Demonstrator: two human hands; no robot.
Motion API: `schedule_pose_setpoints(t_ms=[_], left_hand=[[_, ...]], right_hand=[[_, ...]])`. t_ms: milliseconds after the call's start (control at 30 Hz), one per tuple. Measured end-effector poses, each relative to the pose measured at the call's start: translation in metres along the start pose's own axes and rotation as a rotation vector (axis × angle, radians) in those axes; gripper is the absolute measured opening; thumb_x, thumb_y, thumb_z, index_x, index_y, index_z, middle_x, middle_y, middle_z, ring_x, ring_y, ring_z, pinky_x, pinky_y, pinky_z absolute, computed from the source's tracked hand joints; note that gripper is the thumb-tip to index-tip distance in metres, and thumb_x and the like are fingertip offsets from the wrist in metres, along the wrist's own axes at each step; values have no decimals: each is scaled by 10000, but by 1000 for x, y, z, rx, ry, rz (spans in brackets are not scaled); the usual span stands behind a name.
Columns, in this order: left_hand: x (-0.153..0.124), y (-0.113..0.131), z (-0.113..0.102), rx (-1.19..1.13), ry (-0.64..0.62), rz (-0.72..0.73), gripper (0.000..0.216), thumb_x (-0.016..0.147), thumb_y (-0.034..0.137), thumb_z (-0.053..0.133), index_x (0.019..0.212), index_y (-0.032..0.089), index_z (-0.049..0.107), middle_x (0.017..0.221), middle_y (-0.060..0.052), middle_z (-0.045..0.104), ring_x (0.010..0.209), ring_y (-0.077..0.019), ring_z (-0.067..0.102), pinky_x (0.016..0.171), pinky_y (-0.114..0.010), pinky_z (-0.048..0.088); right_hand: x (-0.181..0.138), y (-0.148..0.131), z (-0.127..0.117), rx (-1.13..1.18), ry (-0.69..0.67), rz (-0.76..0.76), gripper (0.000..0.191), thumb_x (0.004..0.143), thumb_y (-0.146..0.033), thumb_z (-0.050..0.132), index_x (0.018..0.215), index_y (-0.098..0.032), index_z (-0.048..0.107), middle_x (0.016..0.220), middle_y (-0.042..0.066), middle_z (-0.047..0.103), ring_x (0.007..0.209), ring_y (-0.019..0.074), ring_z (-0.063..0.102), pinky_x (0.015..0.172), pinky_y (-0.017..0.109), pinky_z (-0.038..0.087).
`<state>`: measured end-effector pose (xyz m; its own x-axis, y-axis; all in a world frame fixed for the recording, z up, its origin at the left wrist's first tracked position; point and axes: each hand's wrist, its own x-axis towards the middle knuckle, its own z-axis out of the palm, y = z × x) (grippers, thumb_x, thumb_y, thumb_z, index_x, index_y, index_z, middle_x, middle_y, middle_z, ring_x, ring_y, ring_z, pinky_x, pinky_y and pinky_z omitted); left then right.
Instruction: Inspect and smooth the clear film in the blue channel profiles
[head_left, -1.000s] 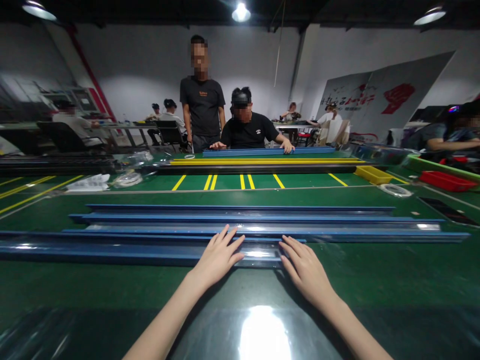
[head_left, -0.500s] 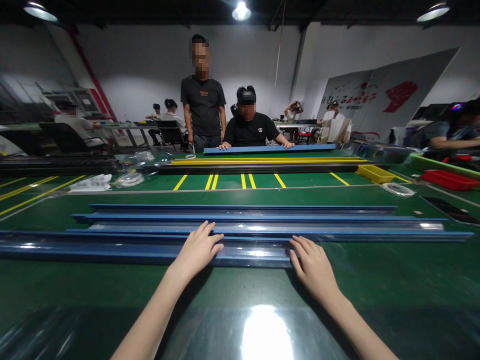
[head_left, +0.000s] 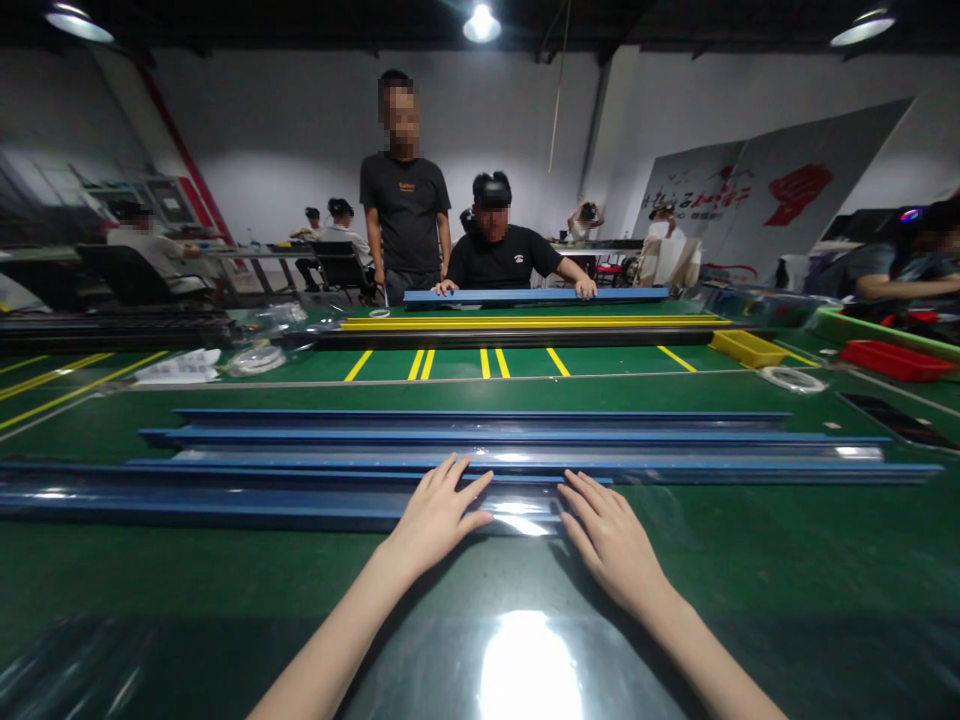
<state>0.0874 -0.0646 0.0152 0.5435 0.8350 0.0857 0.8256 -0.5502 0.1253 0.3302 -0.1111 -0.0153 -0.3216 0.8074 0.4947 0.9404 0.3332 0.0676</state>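
Note:
A long blue channel strip [head_left: 225,498] with a shiny face lies nearest to me, running out of view on the left. My left hand [head_left: 441,512] is over its right part, fingers spread, apparently resting on the upper edge. Close to the same strip's right end, my right hand [head_left: 611,530] reaches across with fingers stretched out and somewhat apart. Neither hand is closed around anything. Just behind lie more long blue strips [head_left: 697,455], roughly parallel and close together.
Across the green table [head_left: 480,590], a seated person [head_left: 510,255] has both hands on another blue strip [head_left: 517,296]. Yellow strips [head_left: 540,323] lie before that person. A yellow tray [head_left: 746,348], a red tray [head_left: 896,360] and a dark phone-like slab [head_left: 892,420] are at right.
My left hand has slid right along the front strip, and my right hand has shifted slightly left, so they are closer together. The seated person's hand at the right has moved slightly right.

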Motion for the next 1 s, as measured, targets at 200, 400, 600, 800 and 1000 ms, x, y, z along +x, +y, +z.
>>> schedule_pose_setpoints(t_ms=[200, 400, 600, 800, 1000], left_hand=[[-2, -18, -13, -38, -107, -103, 506, 768, 513, 461, 1243, 365, 372, 1397, -53, 225, 1280, -272, 151, 993, -437, 228], [-8, -31, -34, -34, -212, -204, 516, 734, 437, 544, 1224, 354, 404, 1387, -53, 251, 1279, -281, 153, 972, -451, 255], [-8, -30, -34, -16, -133, -193, 416, 805, 465, 420, 1166, 270, 492, 1349, -84, 316, 1262, -264, 214, 987, -419, 250], [-1, -9, -12, -19, 69, -34, 459, 818, 481, 389, 1221, 264, 415, 1328, -67, 349, 1247, -229, 250, 997, -405, 259], [1, 10, -2, -3, 19, 30, 492, 814, 507, 370, 1254, 287, 382, 1356, -83, 305, 1262, -254, 214, 1007, -427, 229]], right_hand=[[0, 21, -6, 41, 61, 129, 362, 863, -346, 306, 1027, -177, 581, 1104, 74, 581, 1028, 181, 502, 845, 337, 380], [-1, 29, -8, 34, 50, 159, 331, 858, -341, 328, 951, -176, 599, 1019, 60, 619, 964, 178, 529, 814, 322, 385], [-1, 18, 0, -15, 42, 132, 333, 846, -331, 350, 988, -161, 599, 1049, 82, 606, 996, 207, 508, 828, 352, 384], [-3, -5, 10, -13, 62, 49, 400, 838, -354, 361, 1124, -136, 537, 1165, 113, 540, 1121, 229, 428, 880, 380, 363], [-2, -12, 4, 4, 9, -53, 428, 837, -371, 370, 1168, -136, 505, 1231, 106, 487, 1165, 232, 386, 898, 368, 351]])
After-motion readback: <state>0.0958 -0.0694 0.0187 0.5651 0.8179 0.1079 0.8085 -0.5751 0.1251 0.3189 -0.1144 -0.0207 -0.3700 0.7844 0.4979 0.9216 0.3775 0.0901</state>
